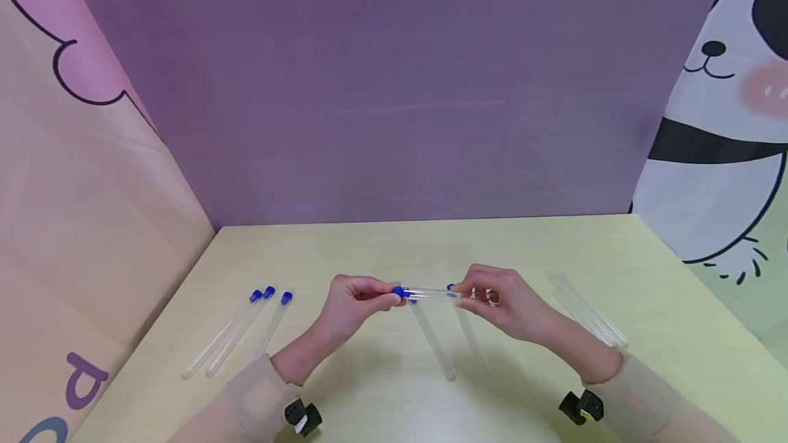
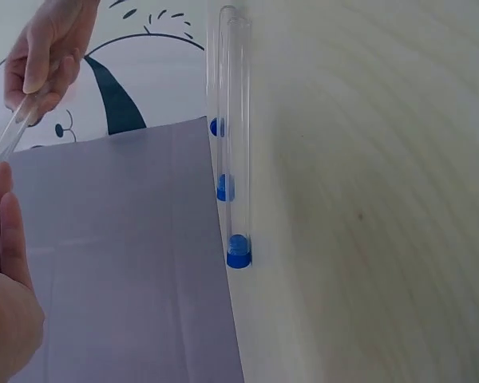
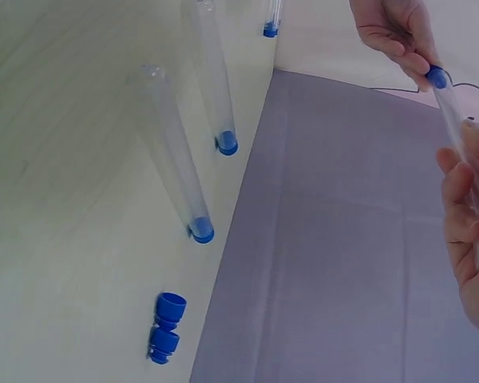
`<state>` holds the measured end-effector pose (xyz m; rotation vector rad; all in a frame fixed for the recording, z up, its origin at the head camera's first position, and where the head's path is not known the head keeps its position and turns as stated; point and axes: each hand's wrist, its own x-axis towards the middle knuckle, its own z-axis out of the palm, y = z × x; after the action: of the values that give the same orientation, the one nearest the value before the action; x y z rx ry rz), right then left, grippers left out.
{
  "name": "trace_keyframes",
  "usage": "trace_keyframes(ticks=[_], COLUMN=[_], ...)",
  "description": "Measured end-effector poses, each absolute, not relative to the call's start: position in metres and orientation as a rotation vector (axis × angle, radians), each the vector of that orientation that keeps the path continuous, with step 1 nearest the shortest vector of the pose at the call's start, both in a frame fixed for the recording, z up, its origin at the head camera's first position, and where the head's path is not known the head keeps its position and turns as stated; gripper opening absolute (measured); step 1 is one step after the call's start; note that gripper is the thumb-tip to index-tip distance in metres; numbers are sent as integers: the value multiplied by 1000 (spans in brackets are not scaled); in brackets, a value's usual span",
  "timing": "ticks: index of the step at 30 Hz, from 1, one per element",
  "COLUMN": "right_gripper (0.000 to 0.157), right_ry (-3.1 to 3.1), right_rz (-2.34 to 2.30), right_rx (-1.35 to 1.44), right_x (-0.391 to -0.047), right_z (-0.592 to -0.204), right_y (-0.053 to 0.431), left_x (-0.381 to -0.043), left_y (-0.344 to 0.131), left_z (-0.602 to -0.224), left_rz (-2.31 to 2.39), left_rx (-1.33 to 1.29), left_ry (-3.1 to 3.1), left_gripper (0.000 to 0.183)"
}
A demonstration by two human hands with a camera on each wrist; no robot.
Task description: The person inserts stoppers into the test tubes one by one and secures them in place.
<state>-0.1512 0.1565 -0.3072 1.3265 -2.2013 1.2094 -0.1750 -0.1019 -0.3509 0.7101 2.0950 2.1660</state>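
A clear test tube (image 1: 431, 294) lies nearly level above the table between both hands. My left hand (image 1: 357, 303) pinches the blue cap (image 1: 401, 292) at its left end with thumb and fingers. My right hand (image 1: 505, 303) grips the tube's body near its other end, and the fingers hide part of the glass. In the right wrist view the cap (image 3: 439, 77) sits at the tube's mouth, with left fingertips against it. Beneath the hands, two capped tubes (image 1: 434, 344) (image 1: 470, 337) rest on the table, side by side and slanting.
Three capped tubes (image 1: 271, 323) lie at the left of the table (image 1: 369, 402). Several tubes without visible caps (image 1: 587, 310) lie together at the right, partly behind the right forearm. Two loose blue caps (image 3: 168, 319) show in the right wrist view. A purple backdrop (image 1: 394, 87) stands behind.
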Motion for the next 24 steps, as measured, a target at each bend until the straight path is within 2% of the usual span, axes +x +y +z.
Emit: trace_keyframes(ticks=[7, 14, 24], right_gripper=[20, 21, 21], right_ry=[-2273, -2321, -2332], right_rz=[1223, 1211, 1188], right_rx=[1290, 1260, 1228], right_x=[-152, -151, -150], right_z=[-302, -307, -305], right_y=[152, 148, 148], left_x=[-176, -162, -174], left_y=[-105, -102, -108], left_z=[-342, -329, -345], left_rz=[2060, 1900, 1921], left_rx=[711, 744, 721], left_ry=[2274, 2401, 2340], left_gripper=[26, 24, 29])
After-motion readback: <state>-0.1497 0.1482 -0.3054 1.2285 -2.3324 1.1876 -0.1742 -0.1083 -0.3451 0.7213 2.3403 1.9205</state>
